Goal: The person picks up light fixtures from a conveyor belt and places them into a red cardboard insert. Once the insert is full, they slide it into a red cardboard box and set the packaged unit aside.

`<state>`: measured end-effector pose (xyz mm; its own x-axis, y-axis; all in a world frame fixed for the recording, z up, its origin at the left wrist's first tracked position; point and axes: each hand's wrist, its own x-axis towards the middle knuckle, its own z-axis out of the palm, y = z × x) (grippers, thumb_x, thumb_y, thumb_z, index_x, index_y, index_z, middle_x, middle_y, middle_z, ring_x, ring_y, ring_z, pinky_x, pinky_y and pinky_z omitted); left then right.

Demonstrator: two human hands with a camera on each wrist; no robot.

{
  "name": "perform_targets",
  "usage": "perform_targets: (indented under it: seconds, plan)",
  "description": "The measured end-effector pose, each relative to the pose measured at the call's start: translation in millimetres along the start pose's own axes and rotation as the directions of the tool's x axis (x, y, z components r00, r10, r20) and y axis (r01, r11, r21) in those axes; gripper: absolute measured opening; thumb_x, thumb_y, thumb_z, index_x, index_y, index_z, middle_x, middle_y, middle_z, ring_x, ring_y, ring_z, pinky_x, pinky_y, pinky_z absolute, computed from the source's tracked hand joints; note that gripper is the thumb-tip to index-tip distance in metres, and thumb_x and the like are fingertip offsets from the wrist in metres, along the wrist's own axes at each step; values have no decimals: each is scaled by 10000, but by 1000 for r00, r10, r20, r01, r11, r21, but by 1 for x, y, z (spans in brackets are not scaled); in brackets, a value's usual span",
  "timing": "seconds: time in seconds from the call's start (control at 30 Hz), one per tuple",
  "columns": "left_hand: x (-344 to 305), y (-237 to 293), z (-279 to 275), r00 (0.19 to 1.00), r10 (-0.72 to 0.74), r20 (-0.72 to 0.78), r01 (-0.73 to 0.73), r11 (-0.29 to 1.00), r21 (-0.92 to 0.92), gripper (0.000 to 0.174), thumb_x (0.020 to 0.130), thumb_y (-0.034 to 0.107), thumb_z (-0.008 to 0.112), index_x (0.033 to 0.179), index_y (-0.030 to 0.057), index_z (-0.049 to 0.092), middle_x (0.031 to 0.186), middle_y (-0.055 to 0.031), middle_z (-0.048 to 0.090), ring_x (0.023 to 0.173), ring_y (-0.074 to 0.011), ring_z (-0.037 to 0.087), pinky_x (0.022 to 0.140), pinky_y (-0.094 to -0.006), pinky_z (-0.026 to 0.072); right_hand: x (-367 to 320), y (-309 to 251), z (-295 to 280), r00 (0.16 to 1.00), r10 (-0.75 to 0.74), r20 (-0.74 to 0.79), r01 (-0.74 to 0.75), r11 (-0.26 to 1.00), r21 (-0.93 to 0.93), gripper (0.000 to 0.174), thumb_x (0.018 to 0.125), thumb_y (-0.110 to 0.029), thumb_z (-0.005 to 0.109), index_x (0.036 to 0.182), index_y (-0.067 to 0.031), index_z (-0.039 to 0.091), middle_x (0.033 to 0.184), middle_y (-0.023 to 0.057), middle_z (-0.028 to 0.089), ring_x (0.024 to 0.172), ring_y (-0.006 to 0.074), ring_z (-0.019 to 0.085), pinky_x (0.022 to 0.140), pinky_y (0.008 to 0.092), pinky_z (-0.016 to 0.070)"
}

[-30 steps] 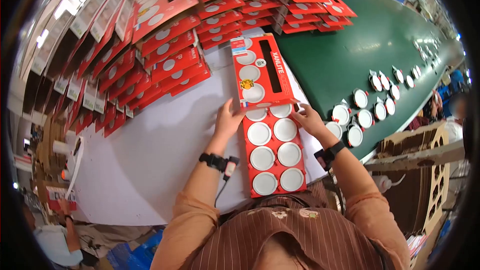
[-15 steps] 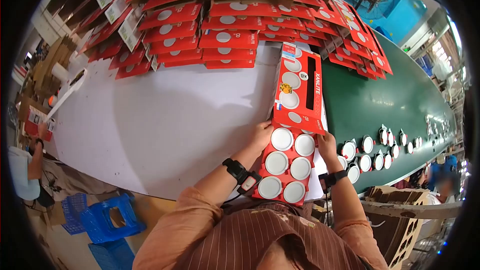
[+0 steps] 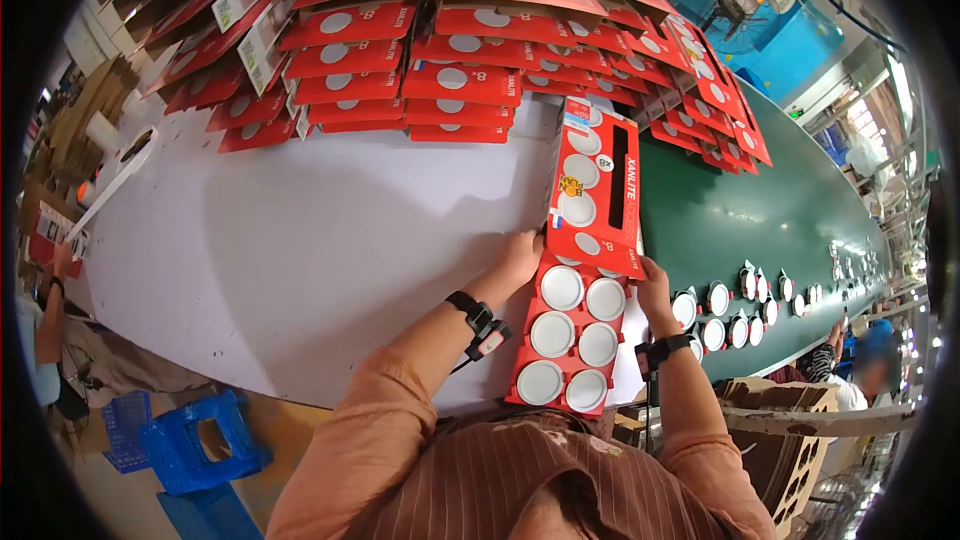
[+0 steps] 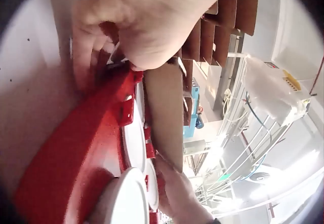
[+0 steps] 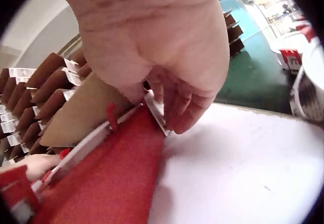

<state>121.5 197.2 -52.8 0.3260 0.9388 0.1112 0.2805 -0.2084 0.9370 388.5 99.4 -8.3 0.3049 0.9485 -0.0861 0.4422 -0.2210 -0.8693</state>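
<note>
A red printed carton (image 3: 597, 185) lies over the far part of a red tray (image 3: 574, 315) set with rows of white discs (image 3: 553, 334). My left hand (image 3: 520, 258) is at the left side where carton and tray meet, and its thumb and curled fingers pinch the edge there, as the left wrist view of the hand (image 4: 131, 26) shows. On the opposite side my right hand (image 3: 654, 290) pinches the carton's near right corner; in the right wrist view the hand (image 5: 157, 46) has its fingers bent round that edge. The fingertips are partly hidden.
Stacked red cartons (image 3: 350, 58) stand along the back of the white table (image 3: 330, 240). To the right, loose white discs (image 3: 718, 297) sit on a green surface (image 3: 720, 205). Blue stools (image 3: 205, 445) are at the lower left, and another person's arm (image 3: 50, 320) shows far left.
The head view has turned, and the carton now covers more of the tray, with fewer discs exposed. Both hands have closed from a looser pose onto the sides. Over the last half second little differs.
</note>
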Motion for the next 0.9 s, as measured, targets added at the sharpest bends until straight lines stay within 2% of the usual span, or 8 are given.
perform_targets:
  seconds: [0.07, 0.33, 0.37, 0.5, 0.53, 0.57, 0.8, 0.9]
  plan:
    - [-8, -6, 1, 998, 56, -16, -55, 997, 53, 284, 929, 182, 430, 931, -32, 616, 855, -303, 601, 809, -478, 587, 696, -486, 474, -19, -36, 1, 999, -52, -2, 50, 968, -247, 228, 886, -76, 577, 1074, 42, 631, 851, 91, 686, 781, 116, 609, 717, 260, 483]
    - [-48, 13, -12, 988, 156, 5, -155, 984, 86, 244, 921, 153, 454, 890, -46, 593, 858, -294, 606, 812, -479, 574, 690, -503, 459, -48, -9, 1, 1000, -17, 1, 17, 981, -193, 232, 901, -87, 560, 1080, 48, 621, 869, 106, 687, 768, 147, 636, 696, 287, 502]
    - [-47, 14, -11, 995, 101, -12, -99, 991, 93, 281, 926, 188, 449, 874, -42, 601, 839, -285, 613, 804, -471, 583, 685, -509, 465, -49, -8, 7, 999, 32, -26, -30, 998, 62, 304, 926, -208, 539, 1124, 12, 609, 855, 80, 667, 727, 159, 622, 661, 291, 498]
    - [-40, 29, -21, 998, -29, 62, 22, 993, 114, 315, 935, 228, 452, 925, -40, 617, 882, -282, 624, 829, -437, 609, 705, -489, 480, -84, -45, 18, 929, 365, 63, -370, 906, 206, 529, 936, -480, 468, 1160, -13, 576, 851, 54, 600, 720, 128, 566, 618, 254, 476]
    - [-43, 35, -24, 993, -56, 102, 42, 991, 130, 306, 933, 220, 464, 956, -47, 613, 909, -285, 626, 839, -415, 622, 715, -465, 484, -88, -48, 16, 941, 327, 85, -331, 943, 36, 523, 935, -459, 502, 1161, 9, 562, 934, 83, 621, 805, 139, 596, 639, 281, 504]
    - [-46, 32, -21, 994, -55, 98, 43, 991, 125, 306, 933, 220, 464, 956, -47, 613, 909, -285, 626, 839, -415, 622, 715, -465, 484, -88, -48, 22, 916, 381, 124, -400, 886, 235, 498, 928, -421, 537, 1167, 16, 555, 959, 88, 631, 827, 151, 610, 653, 295, 517]
    - [-51, -3, -3, 906, -420, 59, 399, 796, -454, 420, 849, 216, 534, 1221, 22, 549, 953, -166, 658, 865, -289, 647, 753, -390, 507, -88, -51, 22, 902, 416, 117, -425, 800, 423, 411, 895, -254, 635, 1170, 39, 547, 1034, 102, 643, 865, 186, 643, 711, 298, 543]
    - [-43, 14, -9, 985, -140, 98, 132, 988, 82, 622, 797, 311, 610, 1350, 80, 443, 1202, -198, 565, 1123, -340, 558, 913, -414, 474, -83, -48, 16, 898, 422, 125, -436, 812, 387, 450, 895, -262, 636, 1196, 54, 526, 1064, 114, 636, 892, 192, 640, 739, 302, 545]
